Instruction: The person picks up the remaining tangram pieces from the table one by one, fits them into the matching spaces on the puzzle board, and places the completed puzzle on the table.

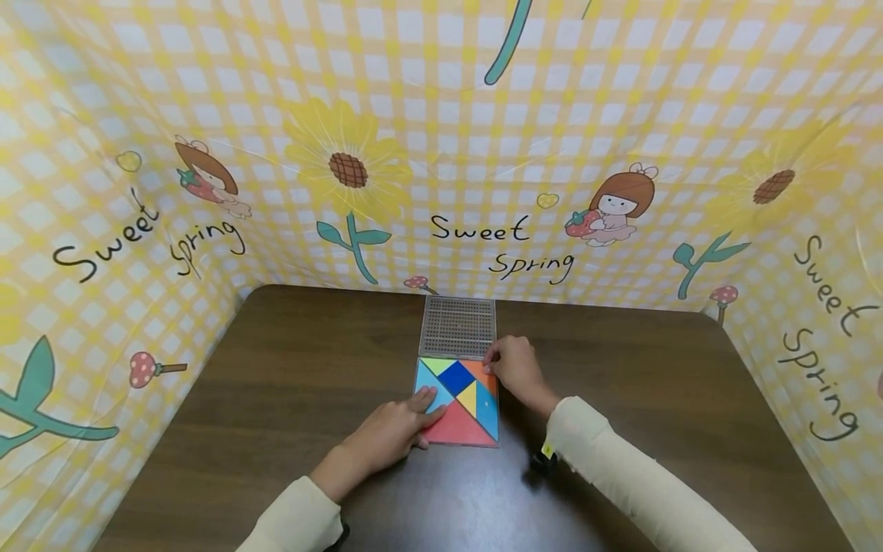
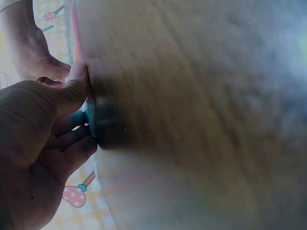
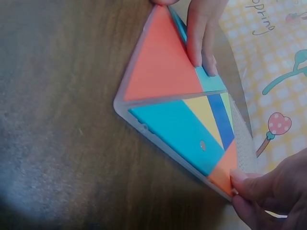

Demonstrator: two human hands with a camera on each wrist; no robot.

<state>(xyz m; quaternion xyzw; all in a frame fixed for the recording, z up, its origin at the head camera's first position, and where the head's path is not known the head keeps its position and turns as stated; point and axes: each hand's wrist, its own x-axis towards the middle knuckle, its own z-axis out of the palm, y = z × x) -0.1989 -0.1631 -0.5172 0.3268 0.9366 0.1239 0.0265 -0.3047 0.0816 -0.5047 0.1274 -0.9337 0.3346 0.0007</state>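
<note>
A square tangram (image 1: 464, 428) lies in a clear case on the table, its red, blue, yellow, green and orange pieces fitted together. My left hand (image 1: 389, 435) grips the case's near left corner. In the right wrist view its fingers (image 3: 195, 45) lie on the light-blue triangle (image 3: 213, 85), with the thumb at the corner beside the red triangle (image 3: 158, 67). At the far right corner, my right hand (image 1: 519, 369) pinches the orange piece (image 3: 222, 175) by the case edge, between thumb and forefinger. The fingertips hide part of that piece.
The case's gridded clear lid (image 1: 458, 326) lies folded back beyond the pieces, close to the patterned cloth wall (image 1: 441, 153). Dark wooden table (image 1: 290, 368) surrounds the case. A small black object (image 1: 541, 464) hangs under my right cuff.
</note>
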